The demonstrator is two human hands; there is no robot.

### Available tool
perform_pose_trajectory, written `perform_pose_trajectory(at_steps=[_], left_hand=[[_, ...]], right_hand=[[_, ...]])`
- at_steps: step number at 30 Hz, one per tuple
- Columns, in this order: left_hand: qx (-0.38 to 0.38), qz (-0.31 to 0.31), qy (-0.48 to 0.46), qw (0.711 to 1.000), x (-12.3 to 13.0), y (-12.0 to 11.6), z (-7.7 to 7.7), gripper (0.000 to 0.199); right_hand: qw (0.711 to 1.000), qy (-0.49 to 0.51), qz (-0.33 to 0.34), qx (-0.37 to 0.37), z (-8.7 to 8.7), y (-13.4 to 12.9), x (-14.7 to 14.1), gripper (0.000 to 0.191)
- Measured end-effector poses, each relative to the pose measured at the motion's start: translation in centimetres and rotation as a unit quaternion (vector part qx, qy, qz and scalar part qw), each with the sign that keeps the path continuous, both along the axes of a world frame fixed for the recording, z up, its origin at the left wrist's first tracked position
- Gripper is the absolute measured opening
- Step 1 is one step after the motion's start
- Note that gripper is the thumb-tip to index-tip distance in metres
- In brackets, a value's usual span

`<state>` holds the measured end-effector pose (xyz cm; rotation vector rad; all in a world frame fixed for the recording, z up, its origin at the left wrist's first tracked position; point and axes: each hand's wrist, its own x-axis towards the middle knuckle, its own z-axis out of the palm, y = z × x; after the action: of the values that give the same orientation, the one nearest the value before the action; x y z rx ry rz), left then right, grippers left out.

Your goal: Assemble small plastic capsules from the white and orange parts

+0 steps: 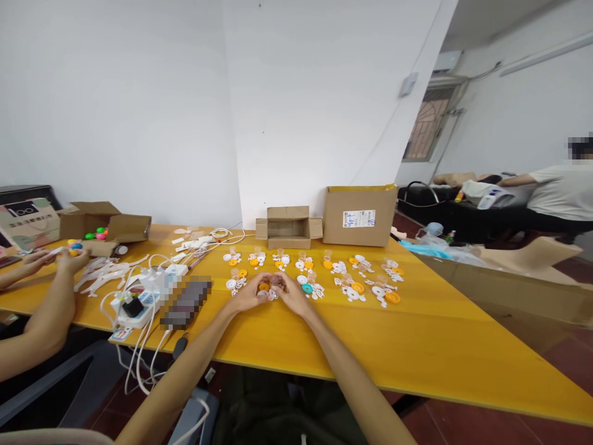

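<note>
On the yellow table [417, 346], my left hand [251, 293] and my right hand [293, 295] curve around one small group of parts, fingers bent inward. Between them lie an orange disc [264, 287] and white perforated pieces [273, 295]. A clear piece seems to be at my fingertips; whether it is gripped is too small to tell. Just right of my right hand is a teal disc [307, 288] with white pieces. Similar groups of white discs, orange discs and clear cups [327, 254] spread in rows beyond and to the right.
Behind the parts stand an open small carton [290, 242] and a taped carton [359, 216]. To the left are a power strip [141, 315], cables and a dark blurred device [188, 304]. Another person's hands [71, 259] hold small items at far left. A person in white [563, 191] is at right.
</note>
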<state>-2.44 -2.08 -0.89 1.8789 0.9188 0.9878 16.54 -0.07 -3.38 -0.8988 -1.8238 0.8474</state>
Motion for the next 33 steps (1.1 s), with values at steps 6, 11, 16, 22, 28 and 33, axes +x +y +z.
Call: perform_pose_trajectory(at_steps=[6, 11, 16, 22, 28, 33], left_hand=[[0.012, -0.005, 0.013, 1.0, -0.4, 0.2, -0.4, 0.062], [0.0, 0.014, -0.001, 1.0, -0.4, 0.3, -0.6, 0.07], [0.034, 0.051, 0.014, 0.998, -0.1, 0.1, -0.6, 0.061], [0.131, 0.085, 0.065, 0.986, 0.2, -0.6, 0.1, 0.049], [0.165, 0.135, 0.066, 0.975, 0.5, -1.2, 1.0, 0.04], [0.196, 0.157, 0.07, 0.965, 0.8, -2.1, 1.7, 0.039]], right_hand=[[0.998, -0.018, -0.067, -0.008, -0.6, -0.4, 0.1, 0.033], [0.994, -0.04, -0.106, 0.002, -1.2, -2.9, 1.0, 0.048], [0.997, -0.035, -0.067, -0.023, -1.4, -7.2, 2.6, 0.045], [0.996, 0.05, -0.025, -0.075, -0.4, -10.5, 4.0, 0.033], [0.956, 0.19, 0.023, -0.223, 4.9, -14.5, 3.3, 0.052], [0.941, 0.275, 0.083, -0.179, 11.0, -20.0, 3.7, 0.046]])
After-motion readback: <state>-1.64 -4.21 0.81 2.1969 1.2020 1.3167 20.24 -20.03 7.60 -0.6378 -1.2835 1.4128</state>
